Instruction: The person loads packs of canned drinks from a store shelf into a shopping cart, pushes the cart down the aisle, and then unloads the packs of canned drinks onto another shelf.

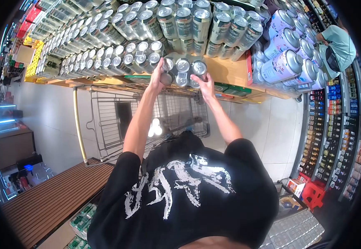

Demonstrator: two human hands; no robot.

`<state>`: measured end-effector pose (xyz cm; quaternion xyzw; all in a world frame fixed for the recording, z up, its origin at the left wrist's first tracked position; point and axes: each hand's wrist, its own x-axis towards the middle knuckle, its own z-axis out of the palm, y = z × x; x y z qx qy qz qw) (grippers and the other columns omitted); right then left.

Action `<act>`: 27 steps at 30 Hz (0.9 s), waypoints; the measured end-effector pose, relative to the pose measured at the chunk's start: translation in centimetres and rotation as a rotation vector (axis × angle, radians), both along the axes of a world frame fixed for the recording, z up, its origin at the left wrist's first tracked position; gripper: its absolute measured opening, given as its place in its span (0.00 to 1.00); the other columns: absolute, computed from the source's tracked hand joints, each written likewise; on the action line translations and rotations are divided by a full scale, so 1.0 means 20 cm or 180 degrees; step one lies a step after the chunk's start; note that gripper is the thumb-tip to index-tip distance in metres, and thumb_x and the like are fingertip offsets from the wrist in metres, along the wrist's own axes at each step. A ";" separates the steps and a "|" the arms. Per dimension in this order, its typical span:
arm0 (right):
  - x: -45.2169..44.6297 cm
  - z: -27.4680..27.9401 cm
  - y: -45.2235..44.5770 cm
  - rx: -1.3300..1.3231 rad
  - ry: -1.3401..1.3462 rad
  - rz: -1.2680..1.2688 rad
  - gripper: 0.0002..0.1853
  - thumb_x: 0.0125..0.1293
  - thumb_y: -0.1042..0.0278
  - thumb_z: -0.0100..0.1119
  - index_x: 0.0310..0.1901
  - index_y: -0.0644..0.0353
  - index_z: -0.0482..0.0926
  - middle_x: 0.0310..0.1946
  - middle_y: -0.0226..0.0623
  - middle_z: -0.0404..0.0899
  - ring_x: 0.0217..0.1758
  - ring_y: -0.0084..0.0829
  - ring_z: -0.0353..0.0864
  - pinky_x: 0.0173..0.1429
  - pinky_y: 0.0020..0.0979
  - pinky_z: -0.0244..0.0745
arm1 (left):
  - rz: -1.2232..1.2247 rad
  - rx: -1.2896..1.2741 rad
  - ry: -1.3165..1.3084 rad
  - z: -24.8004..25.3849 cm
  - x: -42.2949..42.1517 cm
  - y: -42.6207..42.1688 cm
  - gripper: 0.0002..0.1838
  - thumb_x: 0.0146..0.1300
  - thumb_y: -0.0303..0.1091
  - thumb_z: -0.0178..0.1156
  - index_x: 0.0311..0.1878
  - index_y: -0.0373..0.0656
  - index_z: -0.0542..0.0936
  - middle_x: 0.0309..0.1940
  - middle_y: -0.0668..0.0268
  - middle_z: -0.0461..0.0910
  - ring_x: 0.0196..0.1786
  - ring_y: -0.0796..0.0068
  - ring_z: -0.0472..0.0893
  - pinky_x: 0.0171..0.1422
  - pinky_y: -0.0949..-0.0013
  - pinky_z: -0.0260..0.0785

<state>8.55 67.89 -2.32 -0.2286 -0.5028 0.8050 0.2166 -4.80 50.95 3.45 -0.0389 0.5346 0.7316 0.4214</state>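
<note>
The left hand point(158, 76) and right hand point(206, 86) hold one pack point(182, 71), six cans visible, between their fingers beside one cart point(159, 108); one person point(340, 46) is well right of it.

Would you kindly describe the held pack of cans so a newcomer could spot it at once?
Find the wooden shelf bearing stacked cans. At its front edge is the pack, which, unlike its neighbours, is gripped between left hand and right hand.
</note>
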 end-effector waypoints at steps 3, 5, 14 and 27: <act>0.13 -0.07 0.00 0.0403 0.0131 0.0402 0.30 0.50 0.70 0.75 0.55 0.65 0.73 0.44 0.30 0.79 0.49 0.22 0.75 0.56 0.27 0.69 | 0.0264 0.0146 -0.0179 -0.10 0.09 -0.06 0.31 0.66 0.58 0.54 0.62 0.45 0.70 0.54 0.63 0.75 0.54 0.69 0.76 0.55 0.55 0.73; 0.28 0.00 0.01 0.0406 -0.0184 0.0759 0.33 0.51 0.72 0.74 0.59 0.65 0.71 0.47 0.31 0.79 0.50 0.23 0.75 0.56 0.27 0.69 | 0.0234 -0.0059 -0.0124 -0.06 0.21 -0.13 0.28 0.67 0.55 0.55 0.62 0.47 0.71 0.54 0.63 0.75 0.54 0.69 0.76 0.55 0.56 0.74; 0.79 0.11 -0.11 0.1259 0.0304 0.1110 0.21 0.48 0.74 0.76 0.32 0.62 0.68 0.71 0.50 0.56 0.72 0.31 0.59 0.63 0.30 0.66 | -0.0252 0.0512 -0.0063 -0.13 0.84 -0.59 0.34 0.66 0.51 0.53 0.70 0.45 0.61 0.65 0.63 0.68 0.66 0.69 0.68 0.67 0.56 0.61; 0.78 0.17 -0.26 -0.1427 -0.1507 0.1502 0.24 0.62 0.53 0.62 0.53 0.59 0.70 0.48 0.41 0.74 0.52 0.40 0.77 0.47 0.55 0.82 | -0.0008 -0.0778 0.0351 0.00 0.92 -0.70 0.25 0.68 0.58 0.52 0.50 0.45 0.74 0.51 0.69 0.72 0.58 0.75 0.68 0.63 0.60 0.59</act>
